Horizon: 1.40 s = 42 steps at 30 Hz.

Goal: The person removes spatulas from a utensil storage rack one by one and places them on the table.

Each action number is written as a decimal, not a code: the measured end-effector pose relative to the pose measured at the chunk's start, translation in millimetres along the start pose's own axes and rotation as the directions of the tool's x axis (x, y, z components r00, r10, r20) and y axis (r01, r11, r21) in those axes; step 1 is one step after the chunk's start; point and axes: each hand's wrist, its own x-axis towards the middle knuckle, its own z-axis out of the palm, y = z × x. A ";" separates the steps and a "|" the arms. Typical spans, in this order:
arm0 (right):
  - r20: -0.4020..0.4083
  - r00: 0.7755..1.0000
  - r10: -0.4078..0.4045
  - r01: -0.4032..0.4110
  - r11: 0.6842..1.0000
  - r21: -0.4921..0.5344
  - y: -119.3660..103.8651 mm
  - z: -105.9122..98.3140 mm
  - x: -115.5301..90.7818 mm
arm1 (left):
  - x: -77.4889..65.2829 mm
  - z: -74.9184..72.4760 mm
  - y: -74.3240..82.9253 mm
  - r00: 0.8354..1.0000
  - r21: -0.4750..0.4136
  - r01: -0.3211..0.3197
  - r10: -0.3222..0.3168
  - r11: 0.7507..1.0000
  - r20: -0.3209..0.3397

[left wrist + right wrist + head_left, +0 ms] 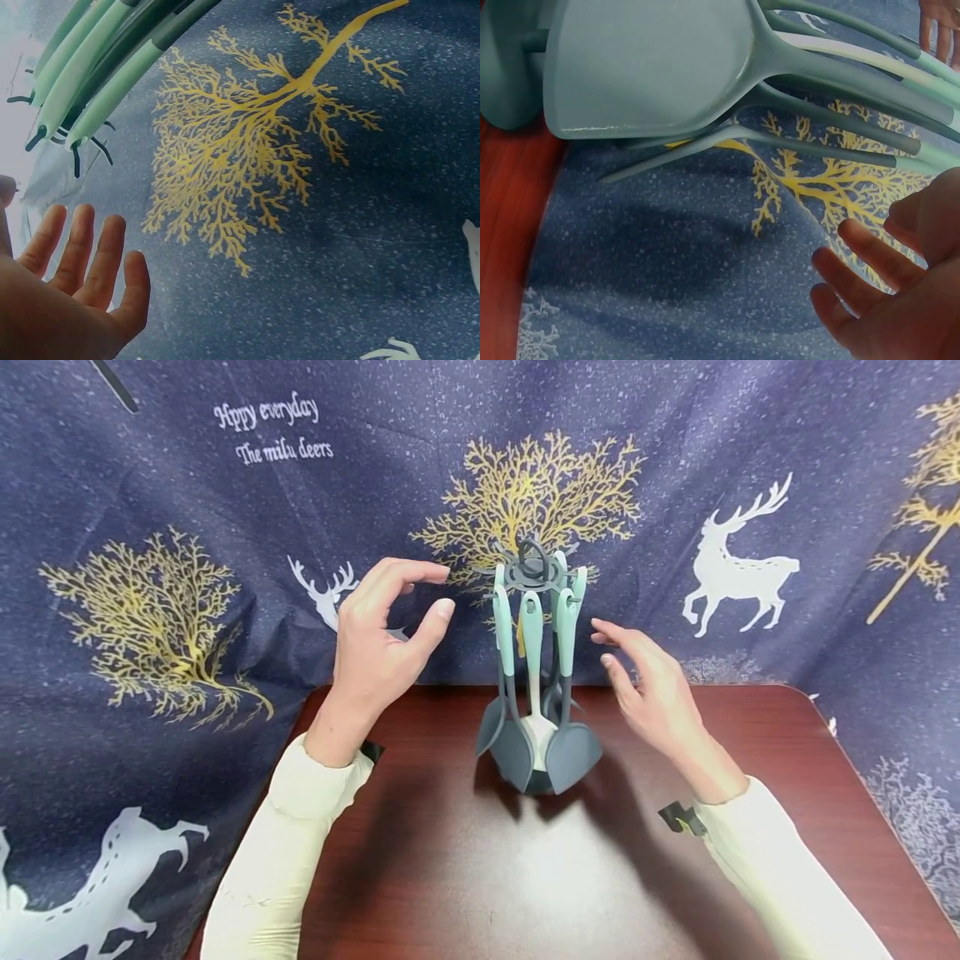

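A dark rotating rack point(531, 575) stands on the table, hung with several kitchen utensils by their mint-green handles. Dark grey spatula heads hang low, among them a broad spatula point(574, 758) at the front right. Between two of them hangs a utensil with a cream-white head point(538, 728). My left hand point(384, 631) is raised left of the rack top, thumb and fingers apart and holding nothing. To the right of the handles my right hand point(651, 689) hovers with loosely bent fingers, likewise bare. The left wrist view shows the green handles point(97, 105) on their hooks, above my fingers.
The reddish-brown table point(420, 868) has its back edge just behind the rack. Behind it hangs a dark blue cloth point(420, 468) printed with golden trees and white deer. A dark strip point(116, 385) shows at the upper left.
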 end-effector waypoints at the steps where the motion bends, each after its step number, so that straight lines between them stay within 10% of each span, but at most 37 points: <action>1: 0.004 1.000 0.005 -0.005 1.000 0.004 -0.2 0.6 0.3 | 1.7 0.7 0.9 1.000 -0.007 -0.003 0.003 1.000 -0.004; 42: 0.050 0.998 0.038 -0.044 0.991 0.125 -6.3 17.1 12.5 | 49.3 34.7 25.4 0.996 -0.101 -0.051 0.059 0.994 0.074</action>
